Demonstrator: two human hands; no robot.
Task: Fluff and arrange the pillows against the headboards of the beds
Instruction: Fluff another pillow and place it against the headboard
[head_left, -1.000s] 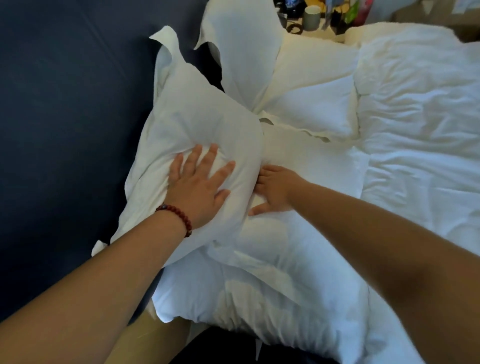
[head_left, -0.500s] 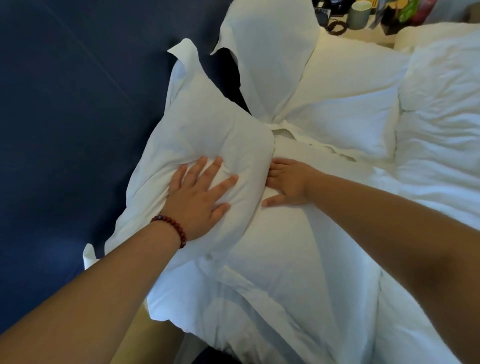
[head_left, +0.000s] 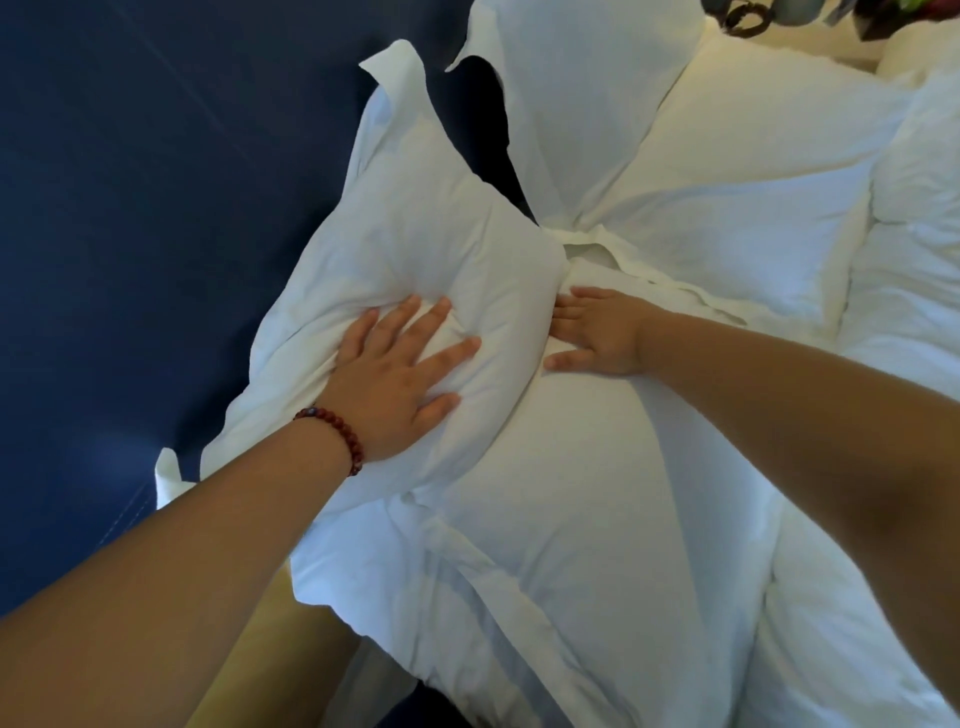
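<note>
While the plump white fabric pillow (head_left: 415, 244) is leaned against the dark blue padded headboard (head_left: 156, 208), it is pressed by the left hand (head_left: 400, 384), whose fingers (head_left: 457, 349) are spread flat and sunk into the filling; nothing is gripped. A dark red beaded bracelet (head_left: 337, 434) is worn at that wrist. The right hand (head_left: 605, 338) is laid, fingers extended, on a second white pillow (head_left: 571, 509) lying beneath, its fingertips (head_left: 582, 297) touching the first pillow's side. Beyond the fingertips, further white pillows (head_left: 753, 208) are seen.
</note>
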